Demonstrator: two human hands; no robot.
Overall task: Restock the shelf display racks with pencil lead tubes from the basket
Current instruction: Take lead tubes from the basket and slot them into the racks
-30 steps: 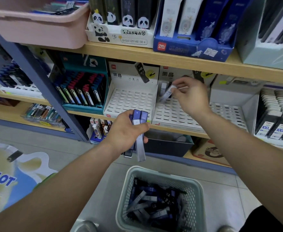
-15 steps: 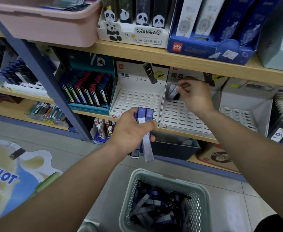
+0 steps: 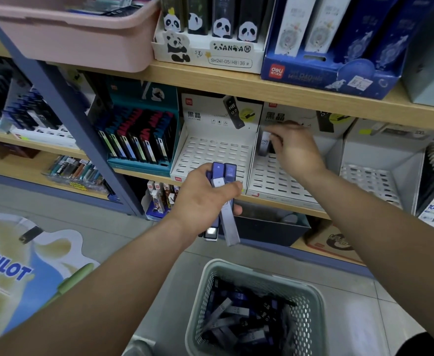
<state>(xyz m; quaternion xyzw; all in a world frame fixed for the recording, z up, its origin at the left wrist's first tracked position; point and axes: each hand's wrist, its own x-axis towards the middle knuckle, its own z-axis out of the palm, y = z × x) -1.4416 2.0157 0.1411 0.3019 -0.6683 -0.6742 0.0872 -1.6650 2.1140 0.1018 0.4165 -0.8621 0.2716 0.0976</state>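
The left hand (image 3: 200,199) is clenched round a bundle of tubes (image 3: 229,174), held roughly upright in front of the shelf (image 3: 141,173). Their blue caps stick up above the fist and their grey bodies hang below it, one tilted outward.

The right hand (image 3: 298,152) reaches into the back left corner of the right rack (image 3: 275,181), where one tube (image 3: 264,145) stands upright against the rack's back panel. Its fingers are at the top of that tube (motion blur smears them), so I cannot tell whether they pinch it or have released it.

The left rack (image 3: 210,152), a white slotted tray, sits just beside the right one on the same shelf, directly behind the left hand.

The basket (image 3: 309,312) stands on the floor (image 3: 159,240) below both arms, with more tubes (image 3: 236,319) lying jumbled inside it.
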